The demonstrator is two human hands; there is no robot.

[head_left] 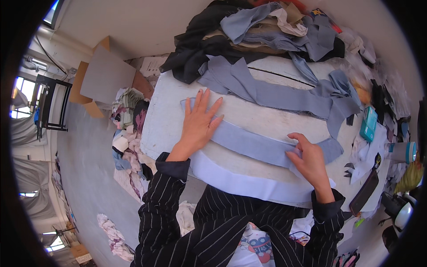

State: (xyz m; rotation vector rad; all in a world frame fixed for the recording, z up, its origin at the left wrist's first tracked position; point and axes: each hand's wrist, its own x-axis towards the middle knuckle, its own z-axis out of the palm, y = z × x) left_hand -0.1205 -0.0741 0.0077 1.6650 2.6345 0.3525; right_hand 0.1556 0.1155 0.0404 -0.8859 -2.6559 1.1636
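A light blue fabric strip [253,142] lies stretched across the white table [164,120] in front of me. My left hand [200,119] rests flat on its left end, fingers spread. Over the strip's right part is my right hand [310,161], its thumb and forefinger apart and bent; the other fingers are partly hidden. A bit of whitish material shows beneath that hand. Nearer to me, a white fabric strip [249,181] runs along the table's front edge. Beyond the blue strip, longer grey-blue cloth pieces [289,101] lie loosely, bunched at their right end.
A heap of black cloth [191,55] and grey-blue scraps [275,38] covers the table's far side. On the right are a teal box [368,123], a dark phone [364,191] and a white tub [398,152]. Cloth piles [129,147] and a cardboard box [106,73] stand left.
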